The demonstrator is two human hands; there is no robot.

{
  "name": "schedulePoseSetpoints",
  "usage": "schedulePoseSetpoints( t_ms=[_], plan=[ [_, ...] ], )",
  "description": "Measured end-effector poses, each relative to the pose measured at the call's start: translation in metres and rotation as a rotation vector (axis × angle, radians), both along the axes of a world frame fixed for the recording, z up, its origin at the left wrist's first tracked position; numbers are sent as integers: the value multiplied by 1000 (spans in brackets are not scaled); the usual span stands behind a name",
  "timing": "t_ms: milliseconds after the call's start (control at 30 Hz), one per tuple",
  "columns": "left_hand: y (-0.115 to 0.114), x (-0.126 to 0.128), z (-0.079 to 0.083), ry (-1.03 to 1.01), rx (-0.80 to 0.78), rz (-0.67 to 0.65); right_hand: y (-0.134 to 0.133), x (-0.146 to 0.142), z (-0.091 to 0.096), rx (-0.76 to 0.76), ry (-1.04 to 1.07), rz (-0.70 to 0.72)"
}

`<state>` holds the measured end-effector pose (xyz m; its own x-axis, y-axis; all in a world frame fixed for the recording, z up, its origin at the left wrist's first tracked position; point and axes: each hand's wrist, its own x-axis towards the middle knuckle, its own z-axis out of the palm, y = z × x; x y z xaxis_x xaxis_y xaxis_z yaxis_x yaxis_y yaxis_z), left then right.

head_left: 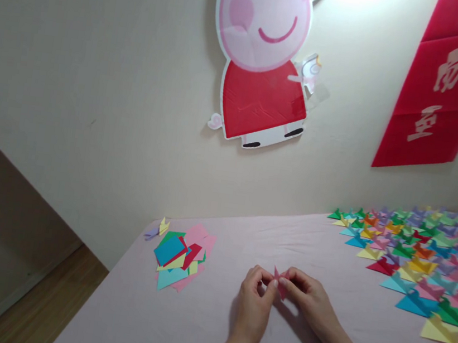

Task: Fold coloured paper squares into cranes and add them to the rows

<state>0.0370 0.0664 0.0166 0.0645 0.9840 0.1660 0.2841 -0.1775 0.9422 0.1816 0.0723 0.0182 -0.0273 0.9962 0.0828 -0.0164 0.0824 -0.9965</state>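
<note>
Both of my hands meet over the pink tabletop [200, 325] and pinch a small red folded paper piece [280, 281] between their fingertips. My left hand [252, 304] grips its left side and my right hand [309, 297] grips its right side, fingers closed on the paper. The piece is held just above the table. A loose stack of coloured paper squares [182, 255] lies to the left of my hands, apart from them.
Many folded paper figures in mixed colours [424, 259] cover the table's right side in rows. A small yellow and purple folded piece [158, 228] sits by the far left corner. Behind are a wall with a cartoon pig cutout [264, 58] and a red banner [447, 82]. The wooden floor [42, 310] lies left.
</note>
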Motion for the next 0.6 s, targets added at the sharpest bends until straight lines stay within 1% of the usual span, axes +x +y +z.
schedulePoseSetpoints(
  t_ms=[100,267,333,433,600],
  plan=[
    [-2,-1,3,49,73,-10,1,1,2,-3,51,26],
    [-5,0,7,231,219,-25,0,5,3,39,47,21],
    [-6,1,8,251,231,-29,0,6,2,58,37,30],
    [-6,3,9,218,211,-43,0,7,1,65,31,23],
    [-6,4,10,210,233,-54,0,5,1,33,68,31]
  ],
)
